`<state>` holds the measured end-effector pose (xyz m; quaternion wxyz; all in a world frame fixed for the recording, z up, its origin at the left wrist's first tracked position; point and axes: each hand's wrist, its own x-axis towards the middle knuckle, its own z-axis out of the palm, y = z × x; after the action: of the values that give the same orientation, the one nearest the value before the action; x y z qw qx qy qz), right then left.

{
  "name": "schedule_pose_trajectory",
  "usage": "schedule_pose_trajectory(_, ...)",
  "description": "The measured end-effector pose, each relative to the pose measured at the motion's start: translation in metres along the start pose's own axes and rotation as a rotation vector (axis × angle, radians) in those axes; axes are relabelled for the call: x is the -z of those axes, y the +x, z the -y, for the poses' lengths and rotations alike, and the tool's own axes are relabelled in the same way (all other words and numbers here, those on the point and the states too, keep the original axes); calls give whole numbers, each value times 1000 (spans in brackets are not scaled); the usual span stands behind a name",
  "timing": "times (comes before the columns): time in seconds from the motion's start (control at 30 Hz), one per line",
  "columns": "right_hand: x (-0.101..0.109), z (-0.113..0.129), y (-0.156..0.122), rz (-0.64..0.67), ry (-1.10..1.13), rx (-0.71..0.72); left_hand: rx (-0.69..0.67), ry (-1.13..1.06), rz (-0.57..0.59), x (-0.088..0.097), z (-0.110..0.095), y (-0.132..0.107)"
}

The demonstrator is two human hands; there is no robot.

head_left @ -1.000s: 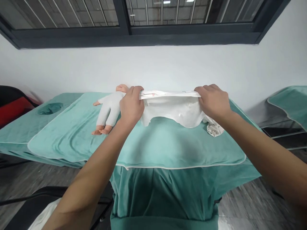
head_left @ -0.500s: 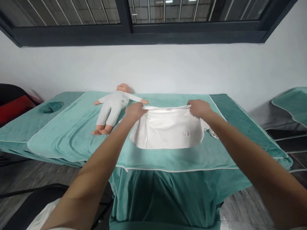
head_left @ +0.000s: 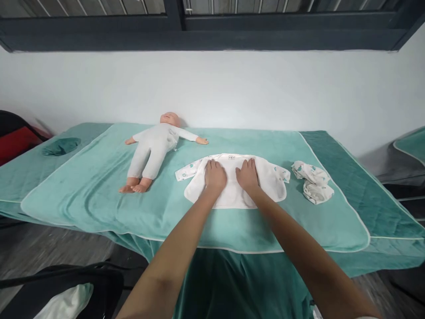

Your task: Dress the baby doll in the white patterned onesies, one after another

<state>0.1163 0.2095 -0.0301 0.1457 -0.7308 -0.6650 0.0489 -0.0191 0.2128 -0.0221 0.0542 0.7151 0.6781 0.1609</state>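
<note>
We see a long bed covered in dark green velvety fabric (head_left: 375,190), and over it a mint-green cloth sheet with pale piping (head_left: 96,177). On the sheet lies our landmark, a plastic baby doll in a pale long-sleeved suit (head_left: 152,144), on its back, arms spread. To the right of the doll, and apart from it, rests a small white fabric shirt with green-printed sleeves (head_left: 232,190). Farther right of the doll sits a crumpled bundle of white, green-printed cloth (head_left: 314,179).

We judge the spreading of the shirt to be nearly done: its body looks mostly flat, and both sleeves reach outward. What may be left is minor smoothing under our palms; the bundle remains bunched up and the doll untouched.

Our forearms stretch forward and converge to the right of the doll. Our left hand (head_left: 215,175) and right hand (head_left: 247,174) press palm-down on the shirt, side by side with a narrow gap, fingers extended toward its neckline, gripping nothing we can see.
</note>
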Motion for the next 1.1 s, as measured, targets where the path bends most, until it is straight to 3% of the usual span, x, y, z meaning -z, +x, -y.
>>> schedule_pose_trajectory(0.1, 5, 6, 13, 35, -16, -68, 40, 9, 33, 7, -9, 7)
schedule_pose_trajectory(0.27, 5, 13, 7, 67, -49, -46, -110, -65, 78, 5, -20, 3)
schedule_pose_trajectory(0.43, 5, 6, 4, 32, -87, -99, 40, -23, 27, -5, -11, 7)
schedule_pose_trajectory(0.63, 5, 5, 10, -46, -108, -114, 139, -32, -17, -1, -16, 20)
schedule_pose_trajectory(0.9, 8, 8, 38, -70, -100, -112, 94, -24, -56, -2, -18, 53)
schedule_pose_trajectory(1.1, -5, 4, 64, -98, -71, -105, 66, -40, -53, -20, -6, 78)
